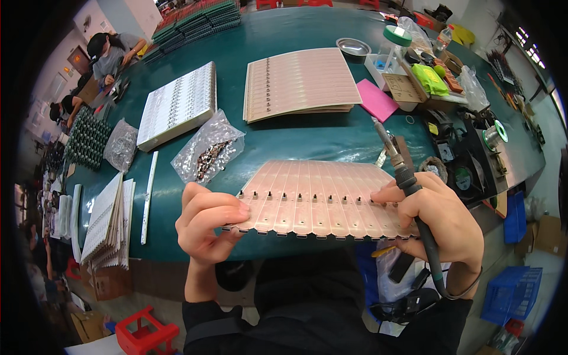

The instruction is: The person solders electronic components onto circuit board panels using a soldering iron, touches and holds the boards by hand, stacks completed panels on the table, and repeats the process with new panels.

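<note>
A pinkish circuit board panel [316,183], split into narrow strips, is held up in front of me by both hands. A row of small black-topped switches crosses it, and small metal connectors line its near edge. My left hand [207,222] pinches the panel's left corner between thumb and fingers. At the right end my right hand [444,216] grips the panel while also carrying a soldering iron [407,177], its tip pointing up and away. Beyond the panel lies a clear bag of small metal parts [208,148].
Behind stand a stack of pink panels [305,83] and a stack of white panels [177,100]. More white panels [106,222] lean at left. A pink pad [377,100], a metal bowl [353,47] and a solder spool [496,135] are to the right. Two people work at far left.
</note>
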`<state>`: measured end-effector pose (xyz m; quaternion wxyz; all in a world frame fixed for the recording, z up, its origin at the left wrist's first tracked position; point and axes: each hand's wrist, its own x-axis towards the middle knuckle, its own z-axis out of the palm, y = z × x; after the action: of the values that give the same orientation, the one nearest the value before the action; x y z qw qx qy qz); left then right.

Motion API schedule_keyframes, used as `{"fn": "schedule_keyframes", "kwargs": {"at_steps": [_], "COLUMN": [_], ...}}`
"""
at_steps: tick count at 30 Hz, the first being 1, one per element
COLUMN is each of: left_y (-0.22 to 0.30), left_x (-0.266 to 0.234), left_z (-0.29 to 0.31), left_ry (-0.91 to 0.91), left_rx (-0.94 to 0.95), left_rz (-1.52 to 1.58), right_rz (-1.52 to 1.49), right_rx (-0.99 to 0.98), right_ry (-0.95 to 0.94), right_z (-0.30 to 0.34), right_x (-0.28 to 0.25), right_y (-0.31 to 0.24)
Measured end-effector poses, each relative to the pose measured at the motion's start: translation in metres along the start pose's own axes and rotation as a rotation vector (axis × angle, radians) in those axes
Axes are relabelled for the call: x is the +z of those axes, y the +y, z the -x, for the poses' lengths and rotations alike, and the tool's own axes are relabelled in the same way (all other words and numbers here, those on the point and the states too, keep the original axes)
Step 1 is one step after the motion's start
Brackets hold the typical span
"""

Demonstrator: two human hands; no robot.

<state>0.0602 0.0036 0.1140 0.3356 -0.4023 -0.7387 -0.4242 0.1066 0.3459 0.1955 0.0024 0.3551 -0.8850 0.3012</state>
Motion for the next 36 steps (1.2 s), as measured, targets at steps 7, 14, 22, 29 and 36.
{"fn": "schedule_keyframes", "kwargs": {"at_steps": [7, 14, 22, 29, 36], "left_y": [0.001, -0.001, -0.001, -0.003, 0.008], "left_x": [0.001, 0.002, 0.001, -0.001, 0.016], "left_z": [-0.002, -0.003, -0.002, 0.000, -0.005], "left_ry": [0.008, -0.003, -0.001, 0.010, 0.221], "left_rx": [0.009, 0.009, 0.005, -0.007, -0.144], "left_rz": [0.028, 0.028, 0.031, 0.057, 0.068], "right_rz": [-0.016, -0.033, 0.059, 0.243, 0.692], "right_rx": [0.024, 0.048, -0.022, -0.262, -0.386], "right_ry": [-0.027, -0.045, 0.052, 0.063, 0.202], "right_z": [0.001, 0.001, -0.001, -0.051, -0.085], "right_x": [-0.003, -0.001, -0.006, 0.008, 0.022], "right_y": [-0.005, 0.000, -0.012, -0.045, -0.061]}}
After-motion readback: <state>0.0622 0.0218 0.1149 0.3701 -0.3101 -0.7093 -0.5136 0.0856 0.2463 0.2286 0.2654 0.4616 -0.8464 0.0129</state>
